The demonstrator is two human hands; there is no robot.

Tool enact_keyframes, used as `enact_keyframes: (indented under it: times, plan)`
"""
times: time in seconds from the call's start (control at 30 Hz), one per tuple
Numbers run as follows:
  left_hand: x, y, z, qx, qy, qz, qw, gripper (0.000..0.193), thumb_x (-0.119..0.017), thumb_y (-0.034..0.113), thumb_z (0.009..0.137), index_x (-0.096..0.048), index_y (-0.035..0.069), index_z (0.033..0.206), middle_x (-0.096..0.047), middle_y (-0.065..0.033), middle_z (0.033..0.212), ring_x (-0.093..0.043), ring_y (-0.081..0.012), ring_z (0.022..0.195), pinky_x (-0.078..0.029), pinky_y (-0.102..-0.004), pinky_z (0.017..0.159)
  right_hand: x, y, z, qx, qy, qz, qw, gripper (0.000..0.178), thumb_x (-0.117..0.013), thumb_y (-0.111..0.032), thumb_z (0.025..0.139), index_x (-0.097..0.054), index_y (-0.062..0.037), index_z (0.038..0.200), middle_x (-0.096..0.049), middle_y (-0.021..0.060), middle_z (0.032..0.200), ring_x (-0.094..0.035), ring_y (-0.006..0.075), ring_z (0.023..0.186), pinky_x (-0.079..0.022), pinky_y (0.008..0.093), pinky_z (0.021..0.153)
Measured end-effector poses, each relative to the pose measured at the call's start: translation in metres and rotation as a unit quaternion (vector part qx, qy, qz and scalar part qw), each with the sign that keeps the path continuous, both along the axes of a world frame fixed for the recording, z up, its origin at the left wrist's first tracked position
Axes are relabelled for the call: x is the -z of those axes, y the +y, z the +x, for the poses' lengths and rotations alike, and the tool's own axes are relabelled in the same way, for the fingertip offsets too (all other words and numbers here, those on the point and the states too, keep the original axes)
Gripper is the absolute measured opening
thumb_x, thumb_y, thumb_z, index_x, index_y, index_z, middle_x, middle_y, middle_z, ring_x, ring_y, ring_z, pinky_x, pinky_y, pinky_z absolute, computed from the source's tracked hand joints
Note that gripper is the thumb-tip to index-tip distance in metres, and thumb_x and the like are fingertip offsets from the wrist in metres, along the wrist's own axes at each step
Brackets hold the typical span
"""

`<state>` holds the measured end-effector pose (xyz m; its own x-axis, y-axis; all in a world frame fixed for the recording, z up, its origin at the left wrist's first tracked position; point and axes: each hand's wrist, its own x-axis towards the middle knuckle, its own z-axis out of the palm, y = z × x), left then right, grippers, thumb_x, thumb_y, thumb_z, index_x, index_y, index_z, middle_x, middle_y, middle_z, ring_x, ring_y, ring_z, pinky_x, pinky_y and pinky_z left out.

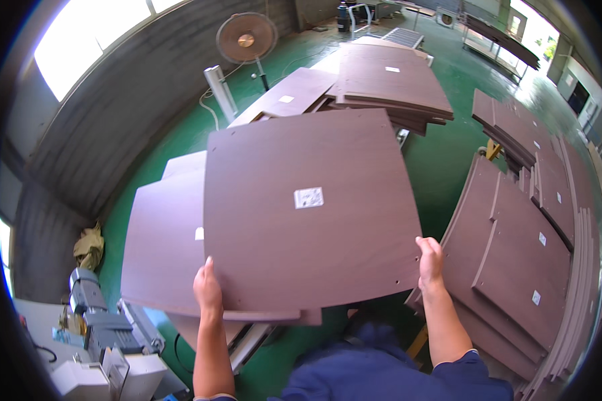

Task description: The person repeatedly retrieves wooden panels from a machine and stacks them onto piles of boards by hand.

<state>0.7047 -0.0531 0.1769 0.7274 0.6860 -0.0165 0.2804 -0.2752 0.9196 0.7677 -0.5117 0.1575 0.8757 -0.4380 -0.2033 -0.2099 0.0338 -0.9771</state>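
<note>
Between my hands is a large brown rectangular board [308, 250] with a white printed label [308, 198] near its middle and small holes close to its right edge. My left hand [208, 287] grips the near part of its left edge, thumb on top. On the opposite edge my right hand [431, 262] is closed the same way, thumb over the face; the fingers beneath are hidden. The held board overlaps another brown board [160, 244] lying to its left, which bears a white label partly covered.
Beyond lies a stack of brown boards [391, 77]. More stacked boards [508, 260] fill the right side, near my right forearm. A grey machine [114, 334] stands at lower left. A round fan [246, 39] and a white post [219, 92] stand on the green floor [137, 184].
</note>
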Motion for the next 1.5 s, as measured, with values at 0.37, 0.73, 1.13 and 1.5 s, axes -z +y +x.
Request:
enact_keyframes:
  times: [0.37, 0.73, 1.13, 1.5]
  plan:
    - [-0.015, -0.155, 0.342, 0.159, 0.165, 0.128, 0.965, 0.062, -0.046, 0.052, 0.089, -0.065, -0.006, 0.099, -0.064, -0.0252, 0.104, -0.059, -0.0369, 0.103, -0.042, -0.0407, 0.09, -0.018, -0.161, 0.165, 0.159, 0.014, 0.029, 0.987, 0.025, -0.057, -0.023, 0.079, -0.05, -0.0016, 0.07, -0.045, 0.0004, 0.07, -0.042, 0.0126, 0.07, -0.037, 0.0306, 0.067]
    - [-0.018, -0.214, 0.494, 0.348, 0.033, 0.27, 0.897, 0.067, -0.065, 0.042, 0.082, -0.048, -0.009, 0.123, -0.053, -0.0294, 0.122, -0.05, -0.0389, 0.117, -0.039, -0.0419, 0.1, -0.04, -0.195, 0.324, -0.001, 0.037, -0.472, 0.881, 0.059, -0.064, -0.034, 0.076, -0.049, -0.007, 0.126, -0.047, 0.0232, 0.131, -0.046, 0.0382, 0.122, -0.038, 0.0437, 0.101]
    - [0.002, -0.17, 0.276, 0.415, -0.024, 0.243, 0.877, 0.045, -0.067, 0.019, 0.081, -0.049, 0.002, 0.119, -0.051, -0.0201, 0.12, -0.049, -0.0375, 0.113, -0.042, -0.0419, 0.095, -0.026, -0.172, 0.404, -0.074, -0.025, -0.676, 0.733, 0.056, -0.061, -0.045, 0.084, -0.051, -0.0231, 0.134, -0.044, 0.014, 0.141, -0.039, 0.0324, 0.131, -0.029, 0.0442, 0.109]
    - [0.053, -0.073, -0.037, 0.083, 0.12, 0.306, 0.941, 0.033, -0.064, 0.02, 0.081, -0.058, 0.004, 0.109, -0.059, -0.0153, 0.111, -0.054, -0.0334, 0.107, -0.042, -0.0422, 0.095, -0.004, 0.075, 0.301, -0.369, -0.36, -0.421, 0.747, 0.012, -0.057, 0.002, 0.077, -0.058, 0.0, 0.089, -0.058, 0.0153, 0.095, -0.054, 0.0334, 0.092, -0.044, 0.0396, 0.083]
